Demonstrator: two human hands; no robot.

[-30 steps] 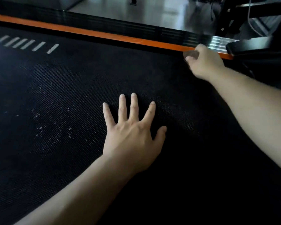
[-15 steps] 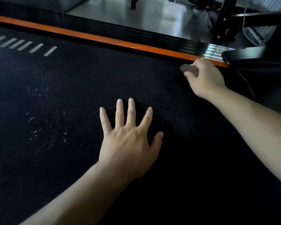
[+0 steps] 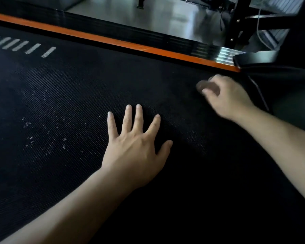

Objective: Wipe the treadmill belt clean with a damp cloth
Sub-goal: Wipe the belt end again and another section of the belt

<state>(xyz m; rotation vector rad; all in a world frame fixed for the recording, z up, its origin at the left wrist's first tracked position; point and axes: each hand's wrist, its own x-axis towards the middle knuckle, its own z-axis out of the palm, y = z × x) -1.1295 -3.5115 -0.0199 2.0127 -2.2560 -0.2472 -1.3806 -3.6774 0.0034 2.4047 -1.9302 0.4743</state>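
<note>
Treadmill belt [image 3: 63, 95] fills the frame, black and textured, under both of our hands. Nearest, our left hand [image 3: 136, 147] lies flat on the belt, palm down, fingers [image 3: 128, 117] spread wide, same spot as a second ago. White specks [image 3: 46, 134] dot the belt left of the little finger; grey dashes [image 3: 21, 45] sit far beyond them, up-left. Further out, our right hand [image 3: 225, 95] is blurred, fingers curled tight on a small dark wad, the cloth [image 3: 203, 85], which sticks out past the knuckles against the belt. A second ago that hand was up against the orange side rail [image 3: 113, 41]; now it has come back onto the belt, rail well beyond the fingertips. Beyond the rail, a ribbed black strip [image 3: 148, 38], then shiny grey floor [image 3: 165, 16]. A dark frame [image 3: 253, 57] stands beyond and right of the right fingers.
</note>
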